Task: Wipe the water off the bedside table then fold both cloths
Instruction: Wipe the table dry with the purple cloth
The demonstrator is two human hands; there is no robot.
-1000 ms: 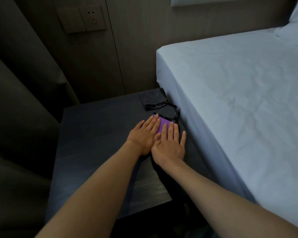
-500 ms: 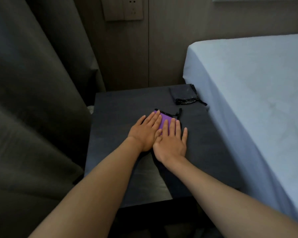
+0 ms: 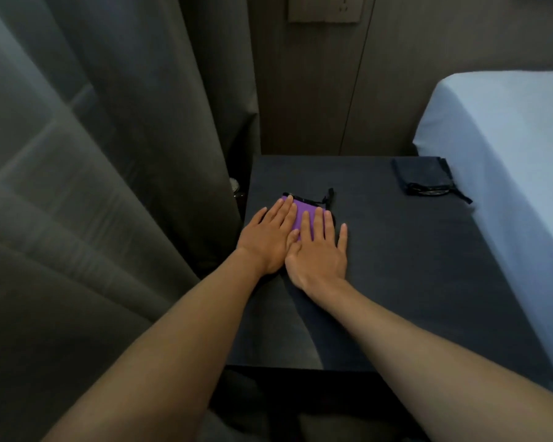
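While left hand (image 3: 268,239) and right hand (image 3: 320,252) press flat-fingered, purple cloth (image 3: 300,208) lies folded (black-edged).

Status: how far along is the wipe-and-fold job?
Done: dark cloth lies folded at the far right corner of the bedside table; no water shows, though light is dim. In hand: left hand and right hand press flat on the purple cloth, already folded small. Left: at most a final fold, then letting go.
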